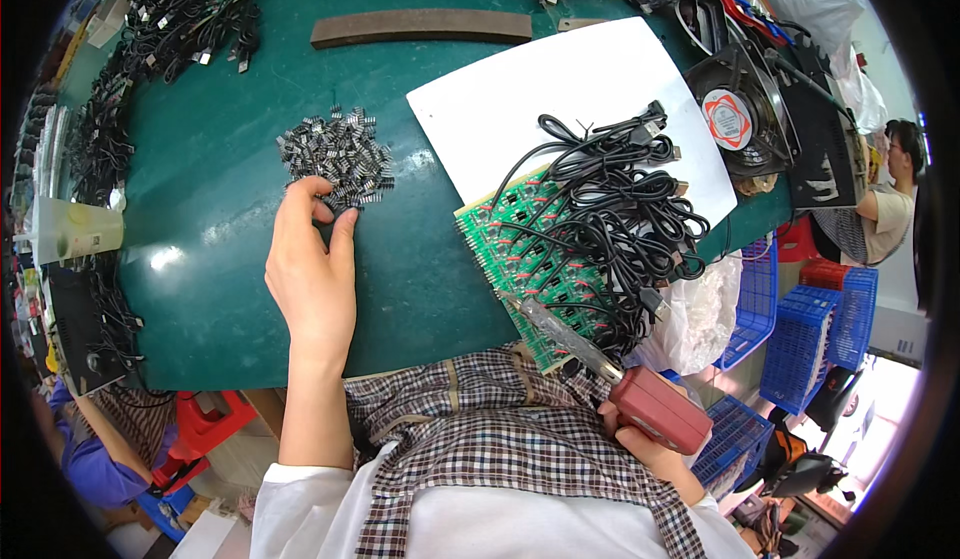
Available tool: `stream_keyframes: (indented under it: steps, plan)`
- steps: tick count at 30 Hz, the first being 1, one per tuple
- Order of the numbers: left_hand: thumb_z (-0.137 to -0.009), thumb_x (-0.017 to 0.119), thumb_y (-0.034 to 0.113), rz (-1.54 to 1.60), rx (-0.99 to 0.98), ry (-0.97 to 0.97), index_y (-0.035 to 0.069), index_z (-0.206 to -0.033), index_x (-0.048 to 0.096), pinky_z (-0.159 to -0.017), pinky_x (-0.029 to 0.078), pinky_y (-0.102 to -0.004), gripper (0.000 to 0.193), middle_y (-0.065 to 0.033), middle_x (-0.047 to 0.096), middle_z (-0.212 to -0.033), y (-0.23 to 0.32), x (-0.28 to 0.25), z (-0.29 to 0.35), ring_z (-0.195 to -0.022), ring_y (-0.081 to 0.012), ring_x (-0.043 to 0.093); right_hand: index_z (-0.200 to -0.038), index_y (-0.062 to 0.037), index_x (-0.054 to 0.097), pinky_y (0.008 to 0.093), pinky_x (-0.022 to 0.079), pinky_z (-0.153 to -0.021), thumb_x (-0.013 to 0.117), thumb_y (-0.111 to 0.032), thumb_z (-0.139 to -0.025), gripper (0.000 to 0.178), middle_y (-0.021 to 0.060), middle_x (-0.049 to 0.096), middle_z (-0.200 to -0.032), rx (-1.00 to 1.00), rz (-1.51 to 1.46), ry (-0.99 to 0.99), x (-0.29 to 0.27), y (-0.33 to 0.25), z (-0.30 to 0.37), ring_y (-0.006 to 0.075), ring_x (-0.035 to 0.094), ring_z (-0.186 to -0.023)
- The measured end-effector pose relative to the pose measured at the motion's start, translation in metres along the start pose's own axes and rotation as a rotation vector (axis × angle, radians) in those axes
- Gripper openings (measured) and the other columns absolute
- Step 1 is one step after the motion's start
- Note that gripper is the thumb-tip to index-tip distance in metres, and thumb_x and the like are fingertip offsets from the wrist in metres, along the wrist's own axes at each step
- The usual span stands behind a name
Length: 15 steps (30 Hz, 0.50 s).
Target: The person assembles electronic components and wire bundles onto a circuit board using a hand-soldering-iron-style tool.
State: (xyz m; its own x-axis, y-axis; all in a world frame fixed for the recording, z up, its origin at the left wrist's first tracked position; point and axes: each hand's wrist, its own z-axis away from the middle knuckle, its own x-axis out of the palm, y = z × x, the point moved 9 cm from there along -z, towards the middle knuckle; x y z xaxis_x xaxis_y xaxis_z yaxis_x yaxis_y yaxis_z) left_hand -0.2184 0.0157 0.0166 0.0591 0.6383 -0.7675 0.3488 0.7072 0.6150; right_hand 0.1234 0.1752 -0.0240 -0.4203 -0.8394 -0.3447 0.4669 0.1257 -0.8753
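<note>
My left hand (312, 264) reaches out over the green mat (220, 239), its fingertips pinching at the near edge of a pile of small dark metal parts (335, 157). My right hand (650, 444) sits low at my lap and grips a dark red soldering gun (655, 409) by its handle; the gun's long metal tip (545, 319) points up-left onto a green circuit board panel (520, 259). A tangle of black cables with plugs (615, 209) lies on that panel and on a white sheet (560, 89).
More black cables are heaped at the mat's far left (180, 9) and far edge. A brown bar (420, 26) lies at the back. A black fan (740, 119) stands at the right, blue crates (810, 329) below it. Other people sit at the right and lower left.
</note>
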Motion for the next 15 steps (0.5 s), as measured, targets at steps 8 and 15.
stream_keyframes:
  steps: [8,15]
  plan:
    - [-0.077,0.060,0.005,-0.068,0.019,-0.134,0.005,-0.085,0.056,-0.059,0.042,-0.0320,0.009,-0.0067,0.052,-0.076,0.007,0.004,0.003,-0.065,-0.0223,0.053,-0.087,-0.0037,0.064,0.0280,0.048,-0.060,0.073,-0.020,-0.060,0.033,0.0079,0.064,-0.085,0.092,0.116,0.144,-0.005,0.008,0.015,0.0222,0.062,-0.067]
    - [-0.076,0.059,0.003,-0.051,0.104,-0.098,0.003,-0.084,0.057,-0.062,0.043,-0.0317,0.008,-0.0081,0.054,-0.079,0.004,0.004,0.005,-0.068,-0.0230,0.055,-0.106,0.0044,0.049,0.0239,0.036,-0.053,0.069,-0.039,-0.074,0.057,0.0083,0.054,-0.090,0.055,-0.307,-0.038,0.014,-0.014,-0.001,0.0140,0.049,-0.060]
